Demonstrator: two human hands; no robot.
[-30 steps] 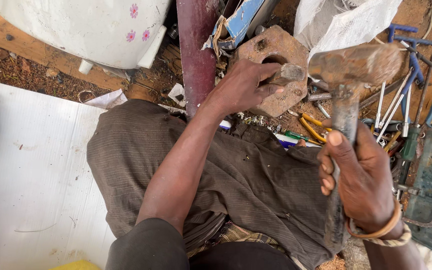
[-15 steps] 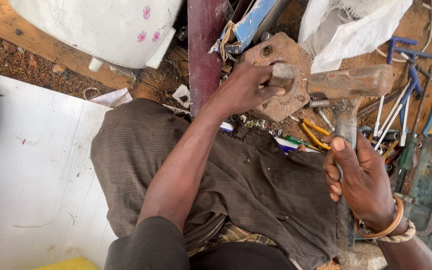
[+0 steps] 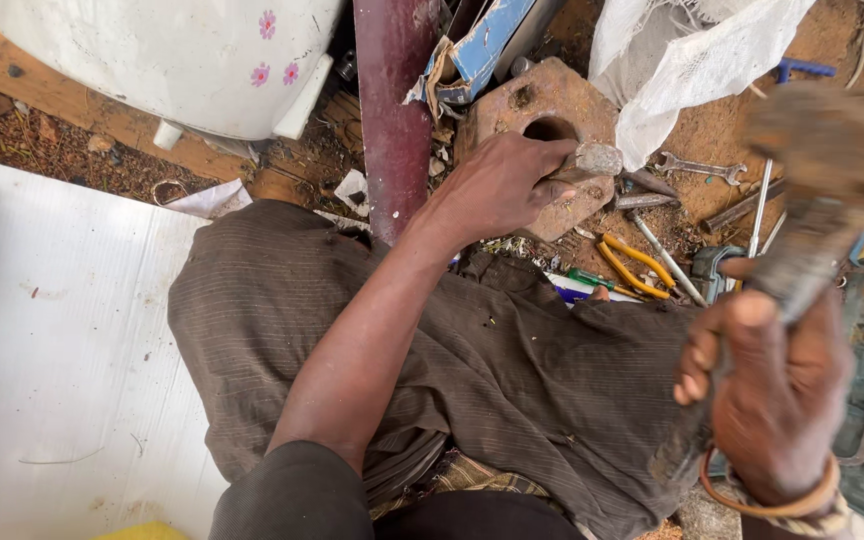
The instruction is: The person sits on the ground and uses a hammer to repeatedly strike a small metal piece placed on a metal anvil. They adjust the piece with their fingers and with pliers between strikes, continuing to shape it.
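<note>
1. Sheeting, white and flat, fills the ground at your left, its bare surface marked only by faint scuffs.
2. Trousers, brown with fine stripes, cover your raised knees in the middle of the view.
3. White tub at top left is rounded and carries three small pink flower prints near its right end; it rests on a wooden plank.
4. White sack at top right is crumpled woven plastic, lying against the orange soil.
5. Maroon post stands between the tub and a torn blue-and-white carton.
6. Rusty metal block, flat with a round hole, lies on the ground just past your knees.
7. Your right hand has its fingers wrapped tight around the handle of a hammer; the head is raised at upper right and blurred.
8. Your left hand lies on the block, its fingers pinching a short metal chisel whose blunt end sits just beside the hole.
9. Yellow-handled pliers, a spanner and thin rods lie scattered on the soil between the block and the hammer.
</note>
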